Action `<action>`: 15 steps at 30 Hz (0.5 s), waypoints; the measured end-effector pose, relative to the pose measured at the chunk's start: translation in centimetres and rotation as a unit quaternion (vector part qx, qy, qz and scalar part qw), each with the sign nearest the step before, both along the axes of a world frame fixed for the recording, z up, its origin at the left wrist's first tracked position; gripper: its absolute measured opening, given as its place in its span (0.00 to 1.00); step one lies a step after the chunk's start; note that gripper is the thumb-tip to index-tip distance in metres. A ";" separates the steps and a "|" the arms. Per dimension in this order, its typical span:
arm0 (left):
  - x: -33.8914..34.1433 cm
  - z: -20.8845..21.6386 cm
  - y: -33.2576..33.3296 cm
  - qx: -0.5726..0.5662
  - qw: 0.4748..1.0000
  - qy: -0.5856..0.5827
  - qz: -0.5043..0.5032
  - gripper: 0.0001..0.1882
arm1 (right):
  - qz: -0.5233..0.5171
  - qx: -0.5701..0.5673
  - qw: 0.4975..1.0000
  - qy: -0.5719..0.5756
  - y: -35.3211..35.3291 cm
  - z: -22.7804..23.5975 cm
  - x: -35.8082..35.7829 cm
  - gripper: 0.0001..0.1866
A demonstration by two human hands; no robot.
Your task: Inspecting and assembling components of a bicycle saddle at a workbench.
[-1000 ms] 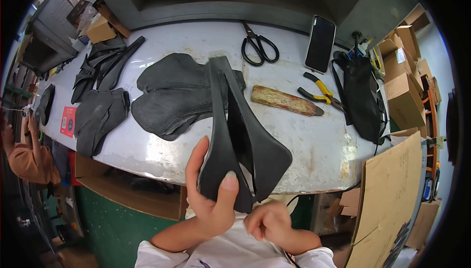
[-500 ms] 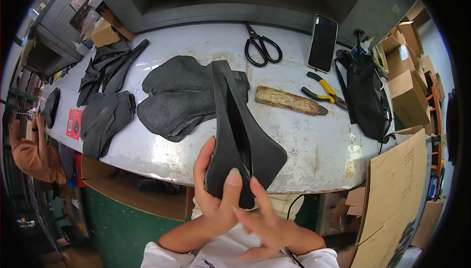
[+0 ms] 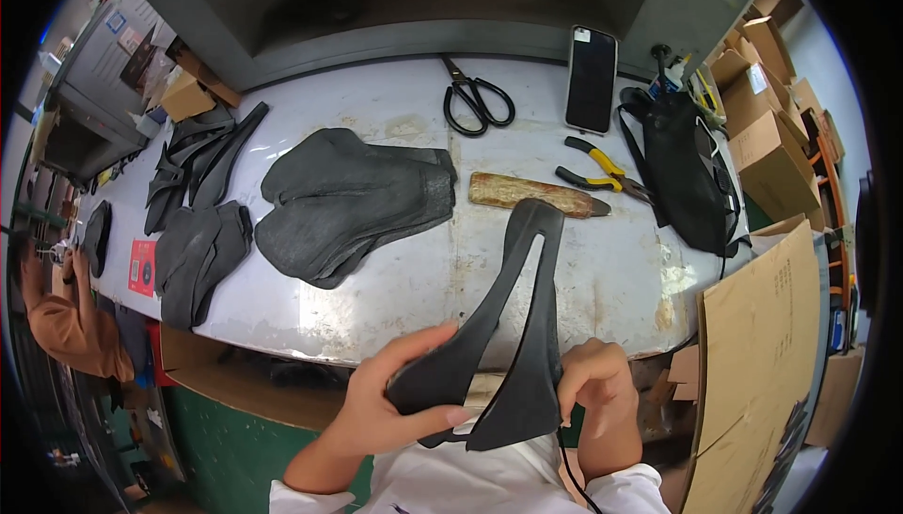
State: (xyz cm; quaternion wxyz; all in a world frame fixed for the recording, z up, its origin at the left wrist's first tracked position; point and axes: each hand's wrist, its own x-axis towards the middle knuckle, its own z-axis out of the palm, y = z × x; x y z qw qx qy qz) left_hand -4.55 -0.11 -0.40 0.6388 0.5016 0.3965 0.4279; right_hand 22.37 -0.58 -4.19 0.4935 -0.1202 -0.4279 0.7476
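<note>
A black bicycle saddle point(image 3: 529, 396) with a long central slot is held up at the near edge of the bench, its narrow nose pointing away and slightly right. My left hand point(image 3: 376, 406) grips the left side of its wide rear, with the thumb across the near edge. At the opposite rear side, my right hand point(image 3: 597, 378) is closed, its curled fingers against the saddle's edge; some fingertips are hidden. Beyond the nose lies a worn, tape-wrapped knife-like tool point(image 3: 531, 196). A stack of dark grey saddle-shaped covers point(image 3: 348, 199) lies to the left.
On the bench point(image 3: 376, 312) lie black-handled scissors point(image 3: 478, 105), a phone point(image 3: 591, 81), yellow-black pliers point(image 3: 607, 173) and a black bag point(image 3: 691, 171). More black pieces point(image 3: 202, 251) lie left. Cardboard point(image 3: 757, 363) stands at right. Another person point(image 3: 80, 326) sits far left.
The saddle has swung rightward and tilted, so its slot now shows through. My right hand has moved from the near rear edge to the saddle's right side, and its fingers have curled.
</note>
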 end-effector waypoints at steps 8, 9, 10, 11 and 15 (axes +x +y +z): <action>0.5 -2.0 -0.4 0.332 0.900 0.241 0.146 0.52 | -0.194 0.170 0.890 -0.377 -1.5 4.8 -3.3 0.17; 0.8 -1.1 0.5 0.352 0.871 0.330 0.091 0.51 | -0.184 0.228 0.874 -0.387 -1.6 4.8 -3.9 0.16; 1.0 -0.7 1.1 0.368 0.831 0.414 0.035 0.49 | -0.173 0.284 0.855 -0.397 -1.8 4.9 -4.1 0.14; 1.4 -0.6 1.4 0.354 0.832 0.425 0.036 0.44 | -0.142 0.356 0.813 -0.438 -1.7 5.3 -4.2 0.11; 1.0 -4.7 -0.1 -0.037 0.988 -0.081 0.127 0.24 | -0.152 0.287 0.931 -0.169 -1.1 4.4 -5.8 0.10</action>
